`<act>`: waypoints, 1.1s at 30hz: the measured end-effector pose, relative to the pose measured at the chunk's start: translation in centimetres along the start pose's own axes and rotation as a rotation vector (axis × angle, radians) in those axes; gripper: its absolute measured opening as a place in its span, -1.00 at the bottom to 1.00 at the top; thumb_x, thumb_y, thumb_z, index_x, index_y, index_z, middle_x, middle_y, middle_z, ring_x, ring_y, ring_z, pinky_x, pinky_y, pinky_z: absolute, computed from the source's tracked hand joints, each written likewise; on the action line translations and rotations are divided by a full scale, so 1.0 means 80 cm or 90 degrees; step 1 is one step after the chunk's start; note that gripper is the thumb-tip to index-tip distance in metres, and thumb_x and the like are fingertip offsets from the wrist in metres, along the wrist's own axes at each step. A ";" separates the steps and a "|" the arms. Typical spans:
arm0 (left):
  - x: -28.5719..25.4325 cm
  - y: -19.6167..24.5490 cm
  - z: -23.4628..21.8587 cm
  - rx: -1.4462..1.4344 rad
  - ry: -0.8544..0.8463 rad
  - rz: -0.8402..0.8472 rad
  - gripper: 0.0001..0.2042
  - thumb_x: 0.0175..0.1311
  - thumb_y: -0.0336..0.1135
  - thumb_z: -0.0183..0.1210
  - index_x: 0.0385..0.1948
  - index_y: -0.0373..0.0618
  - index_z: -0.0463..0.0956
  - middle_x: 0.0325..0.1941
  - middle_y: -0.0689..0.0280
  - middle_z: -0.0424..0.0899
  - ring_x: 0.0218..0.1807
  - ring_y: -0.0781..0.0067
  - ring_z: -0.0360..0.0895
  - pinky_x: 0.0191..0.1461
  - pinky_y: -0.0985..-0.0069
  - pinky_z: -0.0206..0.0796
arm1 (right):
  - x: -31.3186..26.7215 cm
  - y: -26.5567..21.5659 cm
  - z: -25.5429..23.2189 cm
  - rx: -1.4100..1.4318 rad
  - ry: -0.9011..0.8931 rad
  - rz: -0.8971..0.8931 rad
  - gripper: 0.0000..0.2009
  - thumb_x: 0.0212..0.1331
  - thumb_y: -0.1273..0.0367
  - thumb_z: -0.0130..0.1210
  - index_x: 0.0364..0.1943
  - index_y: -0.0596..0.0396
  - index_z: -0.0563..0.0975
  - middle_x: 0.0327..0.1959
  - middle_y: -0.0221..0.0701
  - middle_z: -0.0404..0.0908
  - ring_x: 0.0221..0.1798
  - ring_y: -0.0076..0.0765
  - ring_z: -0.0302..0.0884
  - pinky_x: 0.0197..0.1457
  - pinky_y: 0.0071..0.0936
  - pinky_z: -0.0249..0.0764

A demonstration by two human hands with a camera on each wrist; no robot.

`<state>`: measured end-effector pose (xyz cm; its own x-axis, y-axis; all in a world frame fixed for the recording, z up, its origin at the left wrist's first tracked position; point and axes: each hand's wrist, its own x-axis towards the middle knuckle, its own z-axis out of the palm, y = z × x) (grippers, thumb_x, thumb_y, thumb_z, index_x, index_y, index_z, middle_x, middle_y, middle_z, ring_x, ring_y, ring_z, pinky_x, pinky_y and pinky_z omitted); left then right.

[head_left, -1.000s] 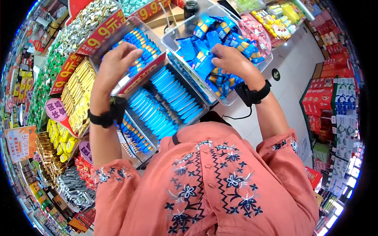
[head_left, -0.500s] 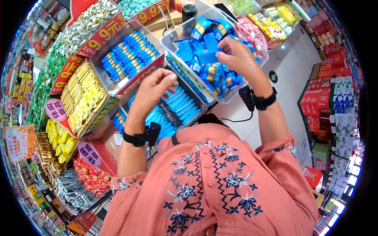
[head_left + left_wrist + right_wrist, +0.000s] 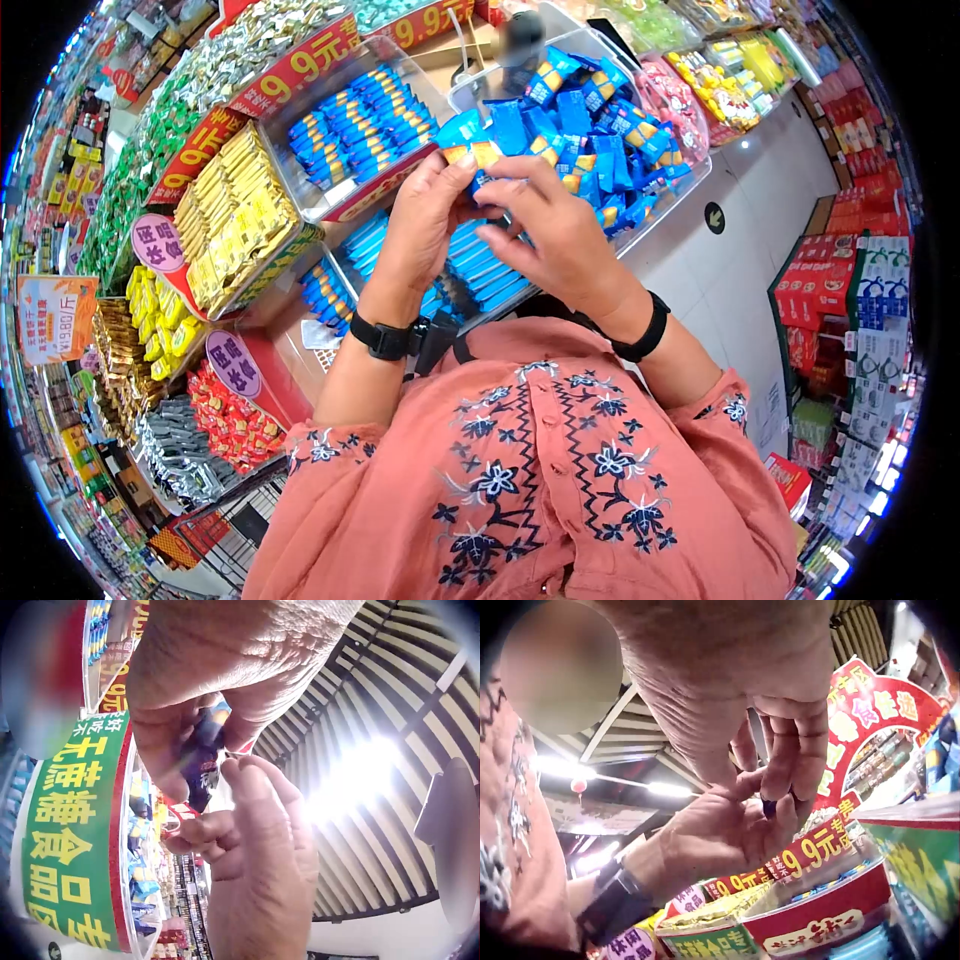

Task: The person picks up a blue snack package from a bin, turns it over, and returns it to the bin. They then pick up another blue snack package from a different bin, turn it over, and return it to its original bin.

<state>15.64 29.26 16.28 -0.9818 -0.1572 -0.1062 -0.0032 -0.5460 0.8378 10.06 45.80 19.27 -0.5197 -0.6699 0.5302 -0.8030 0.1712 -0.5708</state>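
Observation:
My left hand (image 3: 425, 220) and right hand (image 3: 560, 235) meet in front of my chest, above a bin of light-blue packets (image 3: 485, 265). Between them, mostly covered by fingers in the head view, is a small dark-blue snack packet (image 3: 204, 761). The left thumb and fingers pinch its body in the left wrist view. There the right hand (image 3: 259, 862) has its thumb and fingertips together at the packet's edge. Just beyond the hands stands a clear tub (image 3: 650, 215) heaped with loose blue-and-yellow packets (image 3: 575, 115).
Left of the tub, a bin holds rows of blue-and-yellow packets (image 3: 365, 125). Yellow packets (image 3: 240, 215) fill another bin beside it. Red 9.9 price strips (image 3: 300, 65) edge the rear bins. A dark jar (image 3: 522, 45) stands behind the tub. Tiled floor (image 3: 690, 260) lies to the right.
My left hand has come from over the left bin rightward to the middle. The right hand has drawn back from the tub toward it, and both now meet at the small packet.

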 end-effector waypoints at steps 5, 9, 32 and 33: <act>-0.001 0.005 -0.006 -0.017 0.023 -0.017 -0.69 0.50 -0.18 0.07 0.12 -0.15 0.47 -0.04 0.35 0.66 -0.15 0.63 0.59 -0.11 0.45 0.64 | 0.010 0.020 -0.015 0.181 0.011 0.177 -0.79 0.22 0.49 0.15 -0.07 0.21 0.52 -0.20 -0.30 0.52 -0.48 -0.47 0.47 -0.38 -0.47 0.46; -0.001 0.006 -0.014 -0.014 0.009 -0.029 -0.68 0.51 -0.17 0.06 0.12 -0.16 0.47 -0.06 0.35 0.66 -0.17 0.63 0.58 -0.09 0.42 0.64 | 0.018 0.020 -0.012 0.324 -0.007 0.296 -0.81 0.31 0.48 0.04 -0.05 0.25 0.51 -0.23 -0.36 0.57 -0.43 -0.59 0.54 -0.37 -0.58 0.48; 0.043 0.085 -0.105 0.487 0.063 0.066 -0.69 0.35 -0.09 0.25 -0.08 -0.13 0.51 -0.29 0.46 0.57 -0.28 0.72 0.47 -0.27 0.70 0.34 | 0.039 0.037 0.026 0.510 -0.129 0.450 -0.74 0.35 0.39 0.11 0.03 0.22 0.46 -0.17 -0.37 0.57 -0.49 -0.59 0.51 -0.47 -0.61 0.48; 0.055 0.099 -0.130 0.584 0.078 0.055 -0.68 0.34 -0.09 0.26 -0.08 -0.14 0.53 -0.27 0.44 0.59 -0.28 0.69 0.48 -0.26 0.66 0.34 | 0.039 0.037 0.025 0.512 -0.131 0.449 -0.73 0.34 0.39 0.11 0.04 0.22 0.46 -0.17 -0.37 0.57 -0.49 -0.59 0.51 -0.47 -0.61 0.48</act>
<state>13.25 15.69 16.92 -0.9588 -0.2817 -0.0364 -0.1319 0.3281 0.9354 6.65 42.75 18.02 -0.6702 -0.7268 -0.1501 0.1220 0.0916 -0.9883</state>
